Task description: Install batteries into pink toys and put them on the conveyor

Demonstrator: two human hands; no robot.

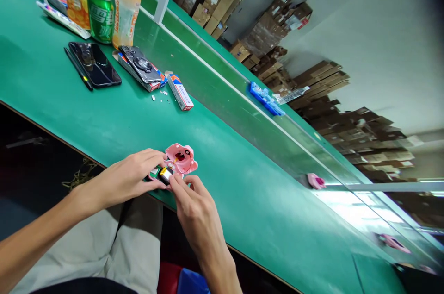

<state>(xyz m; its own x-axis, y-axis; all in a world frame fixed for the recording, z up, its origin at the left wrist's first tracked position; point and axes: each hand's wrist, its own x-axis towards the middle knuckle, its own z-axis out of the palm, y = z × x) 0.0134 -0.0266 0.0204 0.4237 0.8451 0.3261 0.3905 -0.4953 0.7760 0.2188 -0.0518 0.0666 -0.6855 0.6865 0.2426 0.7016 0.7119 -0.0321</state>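
Note:
My left hand (128,174) is closed on the edge of a small pink plastic casing, whose near half holds a green circuit board (154,173). A silver battery pack (166,174) with yellow tape at one end lies in that half. The fingertips of my right hand (197,208) pinch at the battery's right end, partly hiding it. Just beyond my fingers lies the other pink shell half (190,164), hollow side up, with a round dark part and a thin wire inside. The wire's far end is hidden.
On the green table (229,183), a black phone (95,65), a pen (78,68), another phone (140,63) on a box, and a small carton (180,91) lie at the left. Bottles and a green can (100,14) stand behind. A conveyor (243,118) carries a blue tray (265,99) and pink pieces (316,181).

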